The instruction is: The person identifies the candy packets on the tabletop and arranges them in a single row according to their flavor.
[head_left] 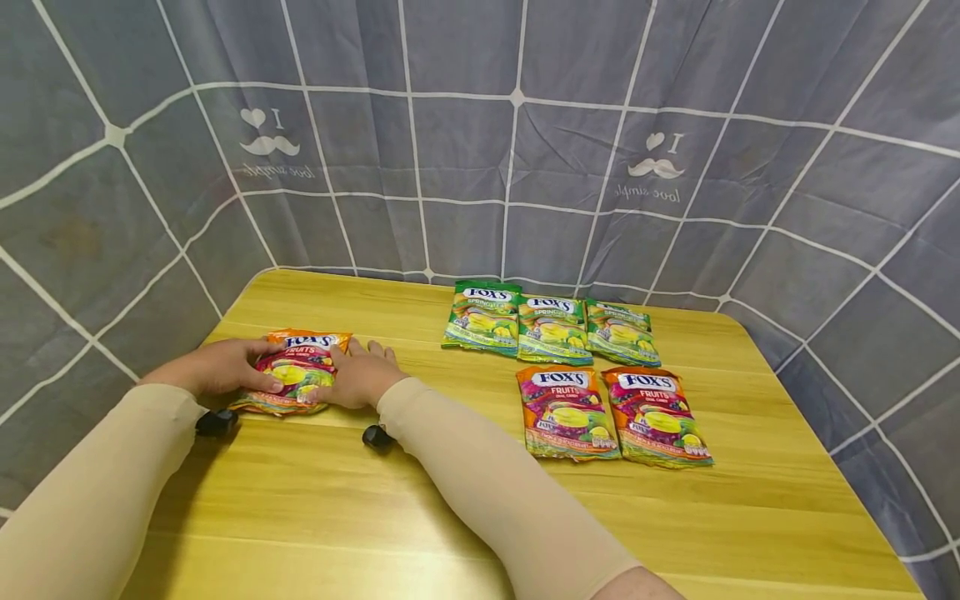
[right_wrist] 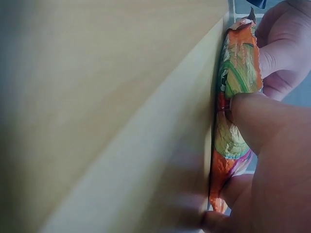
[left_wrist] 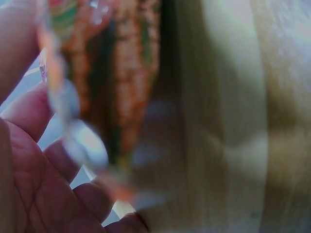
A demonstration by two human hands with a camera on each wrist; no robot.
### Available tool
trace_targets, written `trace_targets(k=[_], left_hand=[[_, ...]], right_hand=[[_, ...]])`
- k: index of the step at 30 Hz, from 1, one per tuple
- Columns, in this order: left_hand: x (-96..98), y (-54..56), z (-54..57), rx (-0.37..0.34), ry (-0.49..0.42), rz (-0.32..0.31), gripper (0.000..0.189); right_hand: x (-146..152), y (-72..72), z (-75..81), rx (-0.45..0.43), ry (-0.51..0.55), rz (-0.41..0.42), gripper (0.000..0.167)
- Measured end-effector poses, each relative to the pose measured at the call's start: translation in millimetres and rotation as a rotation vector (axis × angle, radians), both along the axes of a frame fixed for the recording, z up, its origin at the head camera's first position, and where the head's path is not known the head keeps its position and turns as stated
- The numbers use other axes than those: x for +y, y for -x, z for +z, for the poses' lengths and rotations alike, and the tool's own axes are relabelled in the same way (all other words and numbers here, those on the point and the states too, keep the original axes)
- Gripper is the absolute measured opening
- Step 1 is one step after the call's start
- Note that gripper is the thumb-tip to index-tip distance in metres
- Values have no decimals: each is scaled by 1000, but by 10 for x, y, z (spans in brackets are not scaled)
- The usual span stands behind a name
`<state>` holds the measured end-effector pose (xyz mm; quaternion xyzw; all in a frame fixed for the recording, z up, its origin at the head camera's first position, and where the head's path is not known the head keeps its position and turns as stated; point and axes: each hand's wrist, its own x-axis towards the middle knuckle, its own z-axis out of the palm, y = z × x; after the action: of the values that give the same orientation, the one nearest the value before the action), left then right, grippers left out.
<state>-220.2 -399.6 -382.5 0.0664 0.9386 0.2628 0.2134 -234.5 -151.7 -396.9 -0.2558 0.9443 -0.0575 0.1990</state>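
An orange and magenta Fox's Fruits candy bag lies at the left of the wooden table, between both hands. My left hand grips its left side, the thumb over the printed front. In the left wrist view the bag is blurred, with the curled fingers along its edge. My right hand holds the right side. The right wrist view has the right thumb pressed on the bag, and fingers at its lower end.
Three green Fox's Spring Tea bags, one of them centred, form a back row. In front lie two more orange Fruits bags, a left one and a right one. A grey checked curtain surrounds the table.
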Motion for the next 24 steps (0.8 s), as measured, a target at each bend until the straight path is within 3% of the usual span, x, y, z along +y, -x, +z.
trace_targets(k=[3,10,24], left_hand=[[-1,0,3,10,23,-6,96],[9,0,19,-27,-24,14,97],[7,-4,7,31,49,-3,100]], right_hand=[[-9,-1,10,-3,-21,2,90],[-24,2,10,5,-49,1,90],[-16,1,10,4,-58,0,90]])
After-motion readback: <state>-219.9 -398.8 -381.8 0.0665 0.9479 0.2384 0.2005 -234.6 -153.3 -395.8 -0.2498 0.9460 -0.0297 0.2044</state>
